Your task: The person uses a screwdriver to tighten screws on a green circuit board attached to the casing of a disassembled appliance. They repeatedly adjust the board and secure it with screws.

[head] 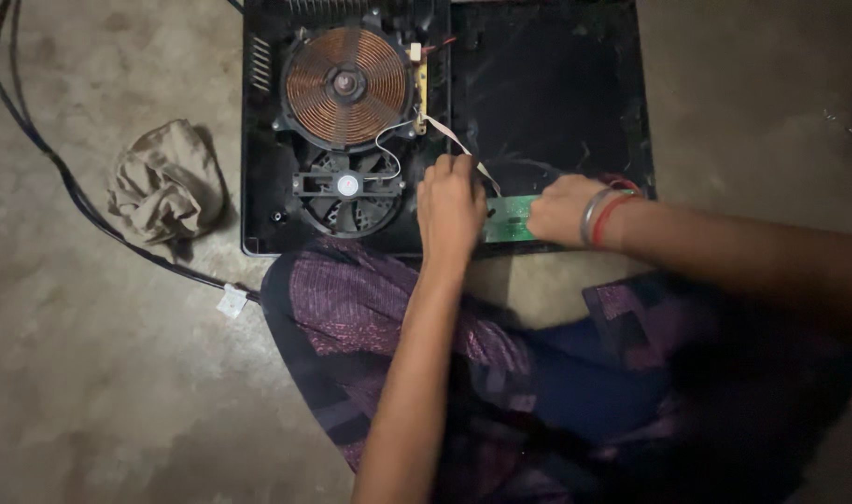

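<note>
Both hands grip the narrow green circuit board [508,217]: left hand [451,207] closed at one end, right hand [563,210] clamped opposite. Advise edge-only grip, sparing the white ribbon cable [454,138].

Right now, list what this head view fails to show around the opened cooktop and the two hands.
- Left end of the green circuit board: under the left hand.
- Its right end: under the right hand.
- Both hands' fingertips: curled out of sight, so the grip is unclear.
- Top of the black housing: cut by the upper edge.
- Black cable: leaves at the top edge.
</note>
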